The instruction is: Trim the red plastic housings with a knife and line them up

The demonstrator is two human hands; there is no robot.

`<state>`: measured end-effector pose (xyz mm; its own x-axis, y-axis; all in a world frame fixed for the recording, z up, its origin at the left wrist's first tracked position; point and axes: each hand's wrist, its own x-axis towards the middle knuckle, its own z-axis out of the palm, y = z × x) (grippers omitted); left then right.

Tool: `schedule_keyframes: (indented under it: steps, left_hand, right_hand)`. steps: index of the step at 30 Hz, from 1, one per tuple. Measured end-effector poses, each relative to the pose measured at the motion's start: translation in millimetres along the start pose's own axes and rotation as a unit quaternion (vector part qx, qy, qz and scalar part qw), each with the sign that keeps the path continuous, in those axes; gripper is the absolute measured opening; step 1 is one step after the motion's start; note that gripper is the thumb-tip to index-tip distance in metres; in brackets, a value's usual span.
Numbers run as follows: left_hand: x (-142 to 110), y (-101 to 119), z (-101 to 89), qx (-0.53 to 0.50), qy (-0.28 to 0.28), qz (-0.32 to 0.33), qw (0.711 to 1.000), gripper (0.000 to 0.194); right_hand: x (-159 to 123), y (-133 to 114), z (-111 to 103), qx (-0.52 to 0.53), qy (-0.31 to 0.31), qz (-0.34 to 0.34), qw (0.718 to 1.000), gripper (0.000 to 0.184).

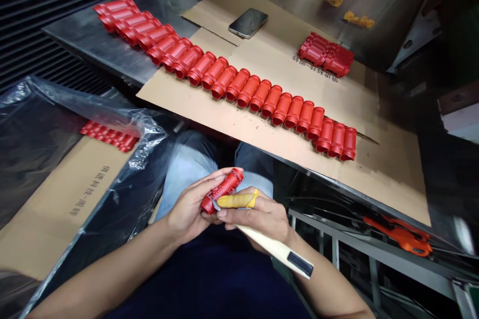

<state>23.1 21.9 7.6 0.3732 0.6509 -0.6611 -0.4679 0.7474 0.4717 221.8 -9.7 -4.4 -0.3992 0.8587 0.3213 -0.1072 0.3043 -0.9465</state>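
Note:
My left hand is closed round a red ribbed plastic tube, held over my lap. My right hand grips a knife with a pale handle; its index finger wears a yellow finger cot and presses against the tube's lower end, where the blade tip meets the plastic. A long row of the same red tubes lies side by side on a cardboard sheet on the metal table in front of me.
A small pile of red tubes and a phone lie further back on the cardboard. At left, a plastic-lined box holds more red tubes. An orange tool rests below the table at right.

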Motion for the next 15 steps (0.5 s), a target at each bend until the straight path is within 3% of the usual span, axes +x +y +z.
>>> schedule_keyframes:
  steps: [3,9,15]
  left_hand:
    - [0,-1,-0.4,0.0,0.001,0.002,1.0,0.06]
    - [-2,-2,-1.9,-0.031,-0.021,0.011,0.999,0.053]
    - [-5,0,3.3,-0.024,-0.009,0.021,0.999,0.054]
  right_hand:
    - [2,0,4,0.025,0.033,-0.02,0.999,0.059]
    - [18,-8,0,-0.093,0.048,-0.137,0.985,0.058]
    - [22,-15,-7,-0.1,0.035,-0.125,0.986,0.044]
